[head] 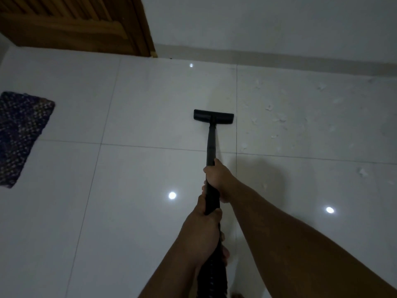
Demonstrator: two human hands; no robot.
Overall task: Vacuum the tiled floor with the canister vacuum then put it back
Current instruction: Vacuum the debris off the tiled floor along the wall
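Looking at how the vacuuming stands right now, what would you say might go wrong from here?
1. The white scraps lie right of the floor nozzle; straight strokes may miss them.
2. The woven mat at left could get sucked up.
3. The nozzle might knock the wooden door.

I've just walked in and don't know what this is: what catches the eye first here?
Two hands, the right hand ahead of the left hand, grip a black vacuum wand whose floor head rests on glossy white tiles. Pale scraps litter the floor to its right; a dark woven mat lies far left.
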